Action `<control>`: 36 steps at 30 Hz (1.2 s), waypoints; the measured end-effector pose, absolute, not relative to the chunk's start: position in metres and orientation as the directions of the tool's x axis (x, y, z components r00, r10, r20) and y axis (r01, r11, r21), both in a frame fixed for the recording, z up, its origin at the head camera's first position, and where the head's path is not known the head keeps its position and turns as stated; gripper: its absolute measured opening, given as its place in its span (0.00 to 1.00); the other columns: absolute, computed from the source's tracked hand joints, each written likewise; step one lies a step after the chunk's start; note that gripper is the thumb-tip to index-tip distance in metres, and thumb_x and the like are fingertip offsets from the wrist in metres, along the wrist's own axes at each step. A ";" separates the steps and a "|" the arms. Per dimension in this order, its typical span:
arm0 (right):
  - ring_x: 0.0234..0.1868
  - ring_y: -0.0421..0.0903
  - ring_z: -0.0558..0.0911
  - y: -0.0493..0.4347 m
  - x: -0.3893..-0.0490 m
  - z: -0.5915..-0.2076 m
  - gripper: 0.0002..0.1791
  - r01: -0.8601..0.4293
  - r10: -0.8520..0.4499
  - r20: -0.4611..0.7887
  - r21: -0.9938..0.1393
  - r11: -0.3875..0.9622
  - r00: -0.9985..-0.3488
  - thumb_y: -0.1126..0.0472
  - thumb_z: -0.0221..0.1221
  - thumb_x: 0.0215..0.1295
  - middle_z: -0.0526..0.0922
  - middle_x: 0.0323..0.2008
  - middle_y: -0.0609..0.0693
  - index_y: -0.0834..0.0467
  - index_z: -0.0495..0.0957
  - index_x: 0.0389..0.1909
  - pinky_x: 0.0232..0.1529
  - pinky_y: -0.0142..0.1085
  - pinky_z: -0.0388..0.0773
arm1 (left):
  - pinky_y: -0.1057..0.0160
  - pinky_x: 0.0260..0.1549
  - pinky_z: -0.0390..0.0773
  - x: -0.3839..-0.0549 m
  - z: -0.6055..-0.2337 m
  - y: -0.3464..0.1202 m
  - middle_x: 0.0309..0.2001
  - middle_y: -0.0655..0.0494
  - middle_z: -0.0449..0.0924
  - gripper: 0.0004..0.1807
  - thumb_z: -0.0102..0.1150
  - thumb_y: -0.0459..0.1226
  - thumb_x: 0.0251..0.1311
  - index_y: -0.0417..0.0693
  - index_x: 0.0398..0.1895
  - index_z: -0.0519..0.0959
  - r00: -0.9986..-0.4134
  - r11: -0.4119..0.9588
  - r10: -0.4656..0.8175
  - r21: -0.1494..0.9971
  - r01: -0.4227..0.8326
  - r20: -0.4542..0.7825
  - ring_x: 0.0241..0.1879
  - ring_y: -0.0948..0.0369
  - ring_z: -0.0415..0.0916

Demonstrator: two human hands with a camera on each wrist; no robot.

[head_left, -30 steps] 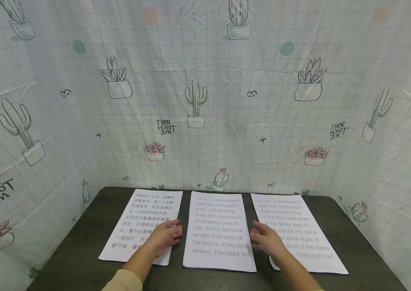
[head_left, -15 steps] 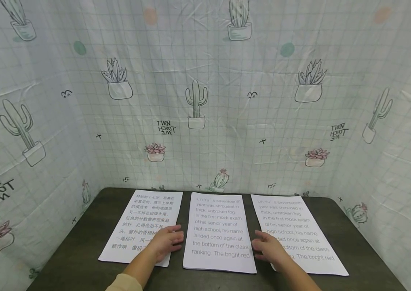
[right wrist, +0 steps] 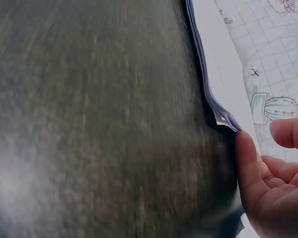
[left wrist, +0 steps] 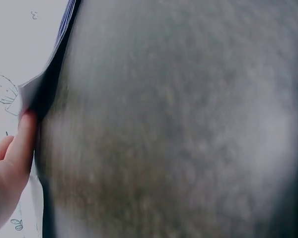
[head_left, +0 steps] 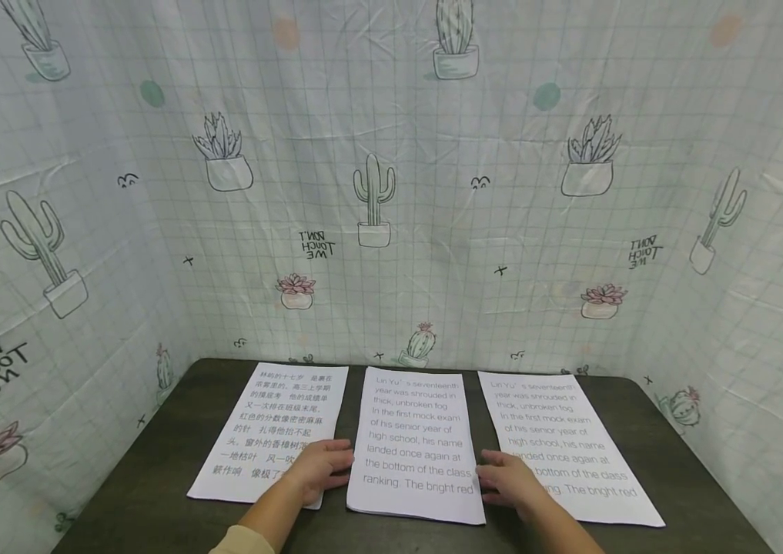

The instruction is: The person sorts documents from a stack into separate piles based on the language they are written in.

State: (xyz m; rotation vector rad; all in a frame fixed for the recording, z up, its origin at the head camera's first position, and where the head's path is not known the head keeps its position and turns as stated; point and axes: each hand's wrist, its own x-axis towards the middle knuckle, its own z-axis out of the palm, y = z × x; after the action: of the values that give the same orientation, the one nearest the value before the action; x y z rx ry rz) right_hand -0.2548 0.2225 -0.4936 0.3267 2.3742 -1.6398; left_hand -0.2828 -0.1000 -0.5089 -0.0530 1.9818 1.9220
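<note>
A printed English paper stack (head_left: 415,442) lies on the dark table between my two hands in the head view. My left hand (head_left: 318,471) reaches over the lower right of the Chinese printed paper stack (head_left: 276,431), its fingertips at the middle stack's left edge. On the other side, my right hand (head_left: 512,481) has its fingertips at the middle stack's right edge and partly covers the right English paper stack (head_left: 564,438). Up close in the right wrist view, a digit touches the layered paper edge (right wrist: 208,74). The left wrist view shows a finger against a paper edge (left wrist: 31,89).
The dark table (head_left: 162,431) runs up to a fabric backdrop (head_left: 391,292) printed with cacti, which also encloses the left and right sides. Narrow strips of table separate the three stacks.
Both hands have come slightly nearer the front edge and in to the middle stack's sides. That stack has shifted a little left and toward the front; the outer stacks stay put.
</note>
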 end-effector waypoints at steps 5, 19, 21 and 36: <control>0.47 0.58 0.84 0.218 -0.255 -0.497 0.30 0.289 0.047 -0.292 -0.884 0.368 -0.955 0.66 0.56 0.63 0.75 0.56 0.73 0.76 0.64 0.64 0.41 0.47 0.84 | 0.52 0.50 0.82 -0.282 -0.512 -0.097 0.61 0.29 0.72 0.32 0.58 0.24 0.54 0.20 0.64 0.64 -0.942 0.098 0.222 0.967 -0.237 -0.253 0.56 0.46 0.78; 0.33 0.45 0.80 0.209 -0.251 -0.501 0.35 0.261 0.089 -0.246 -0.878 0.402 -0.965 0.71 0.65 0.52 0.79 0.32 0.54 0.72 0.67 0.63 0.35 0.43 0.84 | 0.61 0.33 0.83 -0.276 -0.515 -0.085 0.38 0.46 0.85 0.26 0.66 0.29 0.51 0.27 0.55 0.74 -0.980 0.168 0.050 0.968 -0.184 -0.195 0.32 0.62 0.82; 0.33 0.45 0.80 0.209 -0.251 -0.501 0.35 0.265 0.094 -0.249 -0.878 0.400 -0.964 0.71 0.65 0.52 0.78 0.32 0.53 0.72 0.67 0.64 0.36 0.43 0.84 | 0.62 0.32 0.82 -0.276 -0.515 -0.084 0.36 0.48 0.84 0.25 0.65 0.30 0.51 0.29 0.54 0.75 -0.980 0.192 0.027 0.963 -0.188 -0.196 0.31 0.62 0.82; 0.34 0.45 0.78 0.209 -0.255 -0.502 0.34 0.286 0.110 -0.264 -0.876 0.388 -0.958 0.70 0.65 0.54 0.77 0.31 0.53 0.72 0.68 0.63 0.37 0.43 0.84 | 0.61 0.32 0.84 -0.276 -0.509 -0.083 0.35 0.47 0.84 0.18 0.65 0.30 0.52 0.30 0.47 0.80 -0.982 0.246 -0.021 0.951 -0.185 -0.186 0.30 0.62 0.81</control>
State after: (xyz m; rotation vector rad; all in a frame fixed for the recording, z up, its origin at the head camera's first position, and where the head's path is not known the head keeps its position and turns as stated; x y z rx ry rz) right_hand -0.2546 0.2090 -0.5025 0.3568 2.4775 -1.6144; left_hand -0.2764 -0.0832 -0.5094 -0.1975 2.3701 1.8392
